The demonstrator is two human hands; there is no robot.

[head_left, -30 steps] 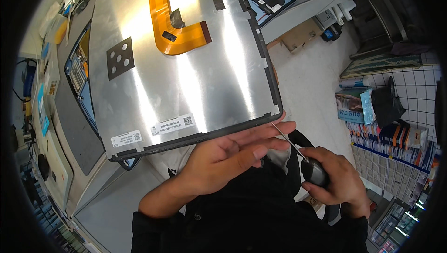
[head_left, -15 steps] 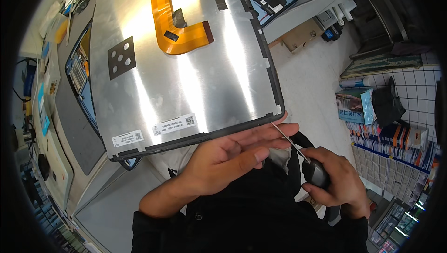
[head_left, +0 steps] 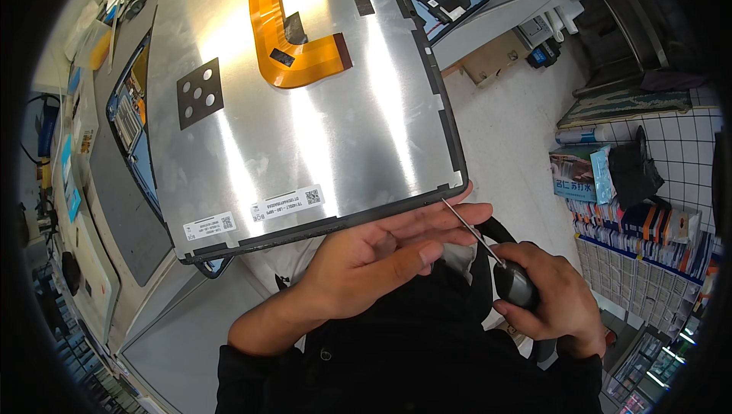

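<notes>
A large silver display panel point(head_left: 305, 139) with a black frame fills the upper middle, its metal back facing up. An orange flat ribbon cable point(head_left: 290, 48) lies bent across it. My left hand point(head_left: 370, 261) is at the panel's near edge, palm up, with its stretched fingers partly under the frame and the thumb off the panel. In my right hand point(head_left: 553, 292) is a tool with a dark rounded handle point(head_left: 517, 284) and a thin metal shaft. The shaft's tip meets the near edge close to the right corner, by my left fingertips.
Beneath the panel, blue-framed device housings point(head_left: 442, 2) stick out on the grey mat point(head_left: 145, 239). Tools and parts crowd the bench's left side. On the right, a wire rack point(head_left: 686, 162) holds packages above the pale floor point(head_left: 499, 117).
The tool's tip has shifted very slightly left along the panel's near edge. My left hand and the panel have barely moved.
</notes>
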